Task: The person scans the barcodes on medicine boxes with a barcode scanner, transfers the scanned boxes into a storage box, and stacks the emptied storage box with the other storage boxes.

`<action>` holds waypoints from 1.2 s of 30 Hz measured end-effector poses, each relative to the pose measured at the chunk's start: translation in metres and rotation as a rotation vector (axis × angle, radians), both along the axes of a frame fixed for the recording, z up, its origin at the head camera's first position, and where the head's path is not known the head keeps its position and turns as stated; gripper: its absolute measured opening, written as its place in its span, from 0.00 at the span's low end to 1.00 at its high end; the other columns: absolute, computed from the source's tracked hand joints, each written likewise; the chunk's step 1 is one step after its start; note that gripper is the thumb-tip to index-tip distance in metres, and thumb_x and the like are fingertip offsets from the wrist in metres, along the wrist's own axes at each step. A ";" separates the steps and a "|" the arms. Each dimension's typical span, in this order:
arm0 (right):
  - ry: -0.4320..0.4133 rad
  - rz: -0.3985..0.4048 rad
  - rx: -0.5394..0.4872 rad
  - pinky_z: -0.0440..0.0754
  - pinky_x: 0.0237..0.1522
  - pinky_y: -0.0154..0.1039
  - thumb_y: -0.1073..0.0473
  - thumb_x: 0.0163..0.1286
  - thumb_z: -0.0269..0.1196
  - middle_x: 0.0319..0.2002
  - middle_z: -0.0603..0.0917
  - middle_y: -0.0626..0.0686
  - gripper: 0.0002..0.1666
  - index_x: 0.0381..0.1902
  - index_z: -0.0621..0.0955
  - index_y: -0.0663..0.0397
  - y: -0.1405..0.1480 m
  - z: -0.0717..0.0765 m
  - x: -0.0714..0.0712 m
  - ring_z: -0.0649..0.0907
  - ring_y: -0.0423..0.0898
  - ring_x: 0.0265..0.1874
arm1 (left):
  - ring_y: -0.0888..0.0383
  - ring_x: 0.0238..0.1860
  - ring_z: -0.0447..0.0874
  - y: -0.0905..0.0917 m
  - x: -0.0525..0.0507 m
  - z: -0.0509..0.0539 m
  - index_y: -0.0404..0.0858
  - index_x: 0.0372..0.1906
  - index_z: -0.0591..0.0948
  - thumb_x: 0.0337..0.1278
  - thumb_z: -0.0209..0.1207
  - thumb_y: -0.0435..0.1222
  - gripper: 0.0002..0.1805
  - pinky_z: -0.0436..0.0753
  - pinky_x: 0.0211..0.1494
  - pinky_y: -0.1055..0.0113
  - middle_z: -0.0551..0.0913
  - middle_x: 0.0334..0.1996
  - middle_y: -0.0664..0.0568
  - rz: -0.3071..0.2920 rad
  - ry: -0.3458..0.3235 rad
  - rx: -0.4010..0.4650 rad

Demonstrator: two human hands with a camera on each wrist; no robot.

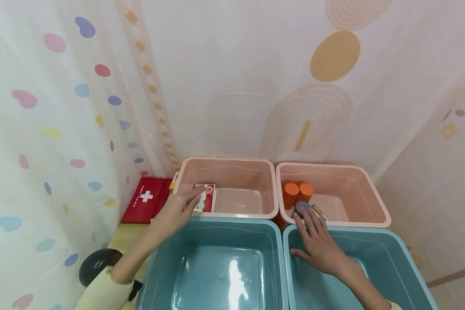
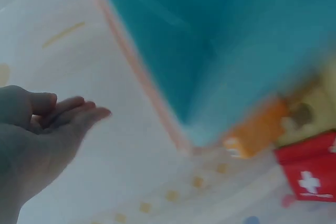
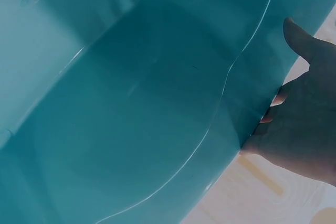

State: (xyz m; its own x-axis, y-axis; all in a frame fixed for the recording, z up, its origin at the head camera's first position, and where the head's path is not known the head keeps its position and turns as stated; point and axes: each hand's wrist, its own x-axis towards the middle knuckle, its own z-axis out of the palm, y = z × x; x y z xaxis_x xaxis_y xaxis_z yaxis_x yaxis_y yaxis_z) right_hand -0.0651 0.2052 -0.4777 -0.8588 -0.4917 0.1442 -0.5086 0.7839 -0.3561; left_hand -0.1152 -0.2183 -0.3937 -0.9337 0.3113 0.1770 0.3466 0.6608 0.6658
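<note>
My left hand [image 1: 172, 215] reaches over the left pink bin [image 1: 226, 162], fingers extended beside a small red-and-white box [image 1: 208, 201]. Whether the fingertips touch the box cannot be told. In the left wrist view the left hand [image 2: 47, 137] has loosely bent fingers and holds nothing. Over the front rim of the right pink bin [image 1: 356, 193] my right hand [image 1: 319, 247] is spread, its fingertips near a grey round lid [image 1: 303, 207]. Orange-topped containers [image 1: 291, 190] stand behind that lid. The right wrist view shows the right hand [image 3: 302, 111] with its fingertips hidden beyond a blue rim.
Two blue bins stand in front, a left one [image 1: 217, 232] and a right one [image 1: 387, 249]. A red first aid kit [image 1: 141, 204] and an orange box [image 1: 173, 181] lie at the left. A dark rounded object [image 1: 98, 263] is by the left sleeve. A patterned curtain [image 1: 224, 86] hangs behind.
</note>
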 end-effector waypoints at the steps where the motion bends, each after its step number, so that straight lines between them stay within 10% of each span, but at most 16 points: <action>1: -0.022 -0.001 -0.020 0.45 0.81 0.80 0.40 0.77 0.70 0.87 0.50 0.73 0.58 0.88 0.55 0.63 0.001 0.001 0.000 0.48 0.76 0.85 | 0.36 0.54 0.92 -0.003 0.009 -0.005 0.29 0.77 0.76 0.78 0.63 0.30 0.28 0.94 0.49 0.59 0.85 0.67 0.32 0.028 -0.012 -0.032; 10: -0.322 -0.085 -0.062 0.57 0.81 0.76 0.47 0.87 0.60 0.85 0.59 0.72 0.44 0.85 0.61 0.70 -0.001 0.058 0.010 0.55 0.76 0.85 | 0.24 0.80 0.65 -0.013 0.055 -0.027 0.24 0.81 0.67 0.78 0.62 0.30 0.34 0.77 0.72 0.35 0.67 0.80 0.26 0.109 -0.016 -0.184; 20: -0.331 -0.045 0.027 0.71 0.74 0.74 0.41 0.86 0.58 0.85 0.64 0.67 0.42 0.84 0.67 0.63 0.003 0.073 0.022 0.63 0.74 0.82 | 0.23 0.85 0.44 -0.034 0.080 -0.048 0.20 0.85 0.52 0.80 0.59 0.34 0.42 0.49 0.83 0.25 0.49 0.86 0.23 0.116 -0.146 -0.196; 27: -0.460 -0.050 0.089 0.70 0.72 0.77 0.37 0.84 0.60 0.85 0.62 0.71 0.46 0.84 0.67 0.63 0.017 0.094 0.038 0.63 0.77 0.81 | 0.21 0.85 0.31 -0.056 0.098 -0.067 0.22 0.86 0.35 0.73 0.67 0.54 0.65 0.39 0.81 0.22 0.31 0.87 0.23 0.208 -0.310 -0.378; 36: -0.318 -0.006 0.210 0.73 0.71 0.75 0.38 0.83 0.62 0.81 0.69 0.70 0.42 0.79 0.74 0.64 0.004 0.084 0.076 0.70 0.78 0.77 | 0.20 0.85 0.30 -0.057 0.105 -0.079 0.17 0.84 0.45 0.63 0.72 0.57 0.69 0.41 0.82 0.21 0.33 0.86 0.21 0.263 -0.229 -0.455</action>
State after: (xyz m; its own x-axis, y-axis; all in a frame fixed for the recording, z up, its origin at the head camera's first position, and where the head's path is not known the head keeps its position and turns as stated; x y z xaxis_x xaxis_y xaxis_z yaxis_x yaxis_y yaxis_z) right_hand 0.0105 0.2088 -0.3941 -0.8473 -0.4773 -0.2330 -0.3941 0.8591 -0.3265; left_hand -0.0097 -0.2749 -0.4722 -0.9888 0.0607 -0.1361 0.0122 0.9430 0.3324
